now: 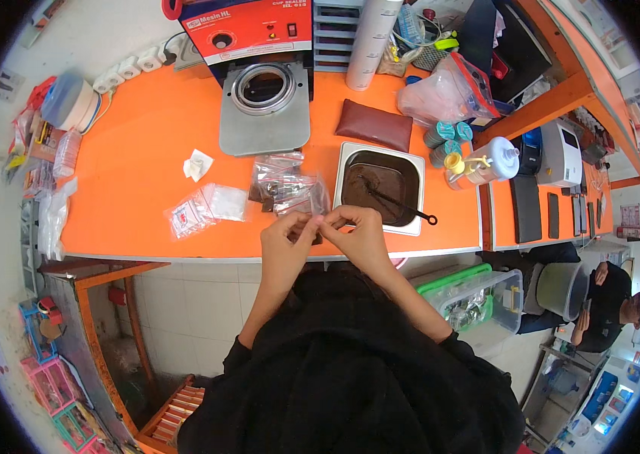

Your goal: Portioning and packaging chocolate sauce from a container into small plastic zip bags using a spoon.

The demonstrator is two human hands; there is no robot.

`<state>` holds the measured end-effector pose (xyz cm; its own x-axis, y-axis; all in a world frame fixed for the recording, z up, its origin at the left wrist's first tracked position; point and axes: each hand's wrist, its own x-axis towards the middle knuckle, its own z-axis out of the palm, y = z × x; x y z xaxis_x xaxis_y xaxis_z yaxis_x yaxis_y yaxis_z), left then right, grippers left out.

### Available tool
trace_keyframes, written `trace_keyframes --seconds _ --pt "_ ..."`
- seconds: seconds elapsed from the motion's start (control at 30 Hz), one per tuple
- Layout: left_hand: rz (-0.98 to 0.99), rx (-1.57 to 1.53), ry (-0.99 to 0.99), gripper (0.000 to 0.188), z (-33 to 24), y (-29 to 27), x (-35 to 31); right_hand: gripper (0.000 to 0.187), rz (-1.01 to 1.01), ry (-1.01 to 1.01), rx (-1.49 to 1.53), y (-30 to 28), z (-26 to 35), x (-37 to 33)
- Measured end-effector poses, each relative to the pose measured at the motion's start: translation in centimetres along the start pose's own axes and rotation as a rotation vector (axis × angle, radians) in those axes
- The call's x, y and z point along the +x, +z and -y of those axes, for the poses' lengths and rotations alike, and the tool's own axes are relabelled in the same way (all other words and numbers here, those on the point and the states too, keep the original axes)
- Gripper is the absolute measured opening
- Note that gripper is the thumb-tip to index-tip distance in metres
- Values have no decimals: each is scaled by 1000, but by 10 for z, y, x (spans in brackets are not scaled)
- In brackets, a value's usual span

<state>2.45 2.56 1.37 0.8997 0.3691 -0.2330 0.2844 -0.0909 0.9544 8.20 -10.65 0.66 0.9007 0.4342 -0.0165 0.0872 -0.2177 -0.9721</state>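
Note:
Over the front edge of the orange table, my left hand and my right hand meet with their fingers pinched together. Between the fingertips they grip a small clear plastic bag, whose upper part stands up above them. Something dark shows just below the fingers, too hidden to name. Just behind lie several small zip bags with dark contents. To the right of the hands is a steel pan of dark brown powder, with a black-handled spoon resting in it.
A red cup sealer stands at the back. Flat clear bags and a crumpled white tissue lie at left. Behind the pan are a brown pouch and a bottle. A person in black is at far right.

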Motion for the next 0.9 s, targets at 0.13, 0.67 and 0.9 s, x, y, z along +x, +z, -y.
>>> trace_keyframes --seconds 0.13,0.67,0.9 --pt "205 -65 75 19 8 0 5 10 126 112 199 -10 -5 -3" --pt "263 -469 107 21 2 33 -16 23 50 62 239 -11 9 -29" --pt "-195 390 667 18 -9 29 3 15 -171 1 -171 -31 -5 -24"
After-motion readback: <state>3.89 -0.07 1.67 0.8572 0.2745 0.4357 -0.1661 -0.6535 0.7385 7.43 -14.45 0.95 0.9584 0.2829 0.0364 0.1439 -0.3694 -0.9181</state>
